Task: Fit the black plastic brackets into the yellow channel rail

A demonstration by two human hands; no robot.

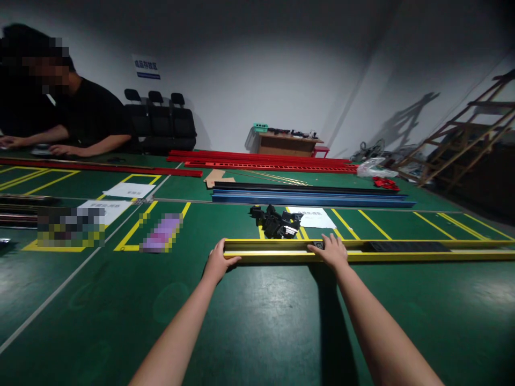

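Observation:
A long yellow channel [273, 258] lies across the green table, its open side up and its right end beyond the view. My left hand [216, 264] is closed around the channel's left end, with the thumb on the near wall. Further right, my right hand [335, 253] reaches into the channel, its thumb and fingers at a small black block [319, 245] that they partly cover. A longer black piece [410, 246] sits inside the channel to the right of that hand. Just behind the channel is a heap of small black plastic parts [277, 221].
Blue and black profiles [309, 198] lie behind the heap, with red rails [261, 161] beyond. A printed paper sheet [311, 217] is beside the heap. At the far left a co-worker [92, 115] leans over the table. A wooden ladder [462, 126] stands at right.

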